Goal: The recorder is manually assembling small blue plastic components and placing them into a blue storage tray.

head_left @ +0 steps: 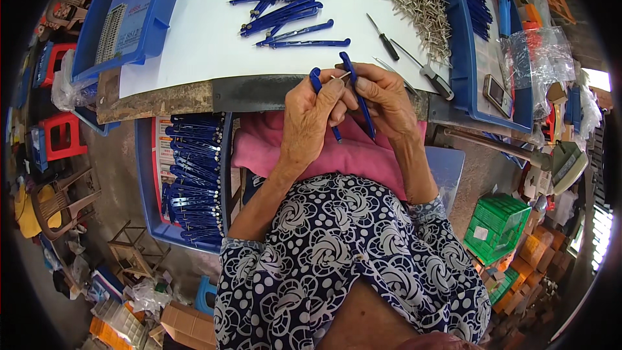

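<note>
Both my hands are raised in front of the table's near edge, close together. My left hand (310,113) is closed on a slim blue pen-like piece (315,79) with a rounded end. Its fingertips also meet a thin metal pin (344,76) between the hands. My right hand (389,100) pinches another long blue piece (348,65), whose narrow end points down toward my lap. Fingers partly hide how the pin and the blue pieces meet. Several similar blue pieces (285,16) lie in a loose pile on the white tabletop (194,39).
A heap of headed metal pins (424,16), a thin screwdriver (387,45) and a thicker one (437,81) lie at right. Blue trays flank the worktop (152,26), the right one (460,71) holding a phone (497,94). Lower left, a blue bin (146,201) holds stacked blue pieces.
</note>
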Motion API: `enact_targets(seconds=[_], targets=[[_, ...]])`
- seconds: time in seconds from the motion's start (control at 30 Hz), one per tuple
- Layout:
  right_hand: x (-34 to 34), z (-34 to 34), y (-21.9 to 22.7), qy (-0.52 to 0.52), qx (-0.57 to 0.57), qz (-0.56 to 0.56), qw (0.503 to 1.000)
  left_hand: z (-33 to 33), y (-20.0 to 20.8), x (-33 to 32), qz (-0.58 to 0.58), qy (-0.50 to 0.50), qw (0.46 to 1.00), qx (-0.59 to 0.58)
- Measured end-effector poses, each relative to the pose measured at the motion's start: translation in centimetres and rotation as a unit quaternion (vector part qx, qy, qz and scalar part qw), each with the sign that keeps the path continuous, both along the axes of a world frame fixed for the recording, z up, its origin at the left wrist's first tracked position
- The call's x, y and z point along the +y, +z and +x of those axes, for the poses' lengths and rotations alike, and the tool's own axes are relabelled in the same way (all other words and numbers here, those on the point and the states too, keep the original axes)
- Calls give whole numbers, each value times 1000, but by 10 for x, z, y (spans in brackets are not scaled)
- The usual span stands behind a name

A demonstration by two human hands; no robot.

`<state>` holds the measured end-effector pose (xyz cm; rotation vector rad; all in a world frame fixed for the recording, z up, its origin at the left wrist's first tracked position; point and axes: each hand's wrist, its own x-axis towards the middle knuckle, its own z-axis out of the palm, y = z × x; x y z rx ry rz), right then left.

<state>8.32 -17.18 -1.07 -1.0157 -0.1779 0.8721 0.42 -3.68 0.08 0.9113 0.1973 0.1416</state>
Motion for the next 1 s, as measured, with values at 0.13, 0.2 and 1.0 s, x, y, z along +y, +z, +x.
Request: enact_targets(seconds=[0.13, 0.2, 1.0], targets=[[12, -10, 9, -86, -37, -29, 995, -2, -1, 1, 11, -2, 1000, 2], [11, -11, 9, -80, -54, -37, 995, -3, -2, 3, 11, -4, 1000, 5], [1, -26, 35, -82, -196, -170, 962, -6, 17, 6, -37, -53, 995, 82]])
